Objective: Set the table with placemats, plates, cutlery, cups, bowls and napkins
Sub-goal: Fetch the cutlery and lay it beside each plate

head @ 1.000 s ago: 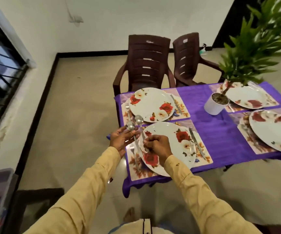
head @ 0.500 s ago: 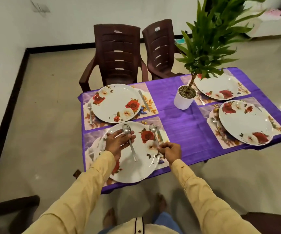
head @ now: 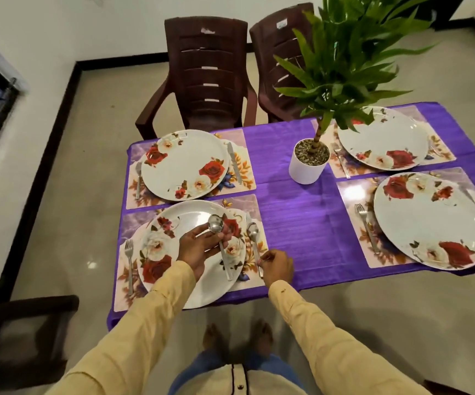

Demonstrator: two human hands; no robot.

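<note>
Two spoons are in play at the near-left corner of the purple-clothed table (head: 296, 223). I see the left hand (head: 199, 249) gripping a shiny steel spoon (head: 215, 224) over the round white rose-patterned plate (head: 179, 220) there. Its fingers are curled round the handle and the spoon's bowl points towards the far edge. The right hand (head: 277, 266) pinches the handle end of a second steel spoon (head: 253, 233). That spoon lies along the right strip of the floral rectangular placemat (head: 255, 206), just beside the plate's rim and next to a steel table knife (head: 248, 219). Whether it rests flat on the mat I cannot tell. A steel fork (head: 129, 260) lies on the mat's left side.

A second ago both hands were bunched at the plate's left rim with the two spoons held together. Half a second ago the right hand had already carried its spoon across to the plate's right side. Now it sits slightly nearer the near edge, and the left hand is over the plate's middle much as before.

On their own mats sit the far-left plate (head: 185, 163), far-right plate (head: 384, 138) and near-right plate (head: 430, 220). A white pot holding a green leafy plant (head: 307, 166) stands mid-table. Two brown plastic chairs (head: 205, 72) stand beyond the far edge.
</note>
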